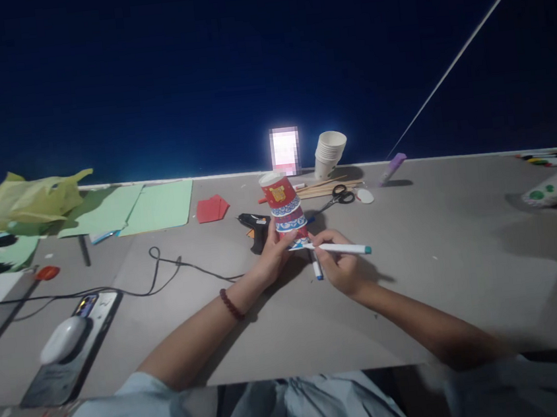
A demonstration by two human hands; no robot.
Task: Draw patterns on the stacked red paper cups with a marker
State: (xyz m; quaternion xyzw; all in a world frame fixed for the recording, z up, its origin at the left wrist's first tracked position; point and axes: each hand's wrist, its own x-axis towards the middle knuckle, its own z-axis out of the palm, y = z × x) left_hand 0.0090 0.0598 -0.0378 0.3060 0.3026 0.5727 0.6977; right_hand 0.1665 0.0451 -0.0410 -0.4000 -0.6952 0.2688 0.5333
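Note:
My left hand [278,256] is closed around the lower part of a stack of paper cups [282,201], coloured red with blue-and-white bands and a gold mark, tilted slightly left. In my right hand [338,265] is a white marker [345,248] with a green end, its tip at the bottom of the stack. Another marker [317,269], white with a blue end, lies on the table just under my hands. Behind my left hand rests a black glue gun [257,230]. Scissors [340,197] with black handles lie beyond the stack, partly hidden by it.
White paper cups [330,153] stand nested at the back, near wooden sticks [329,188] and a purple tube [394,168]. Red paper [211,209] and green sheets [159,208] lie left. A black cord [200,268] crosses toward a power strip [0,307]; a phone [52,378] carries a white case.

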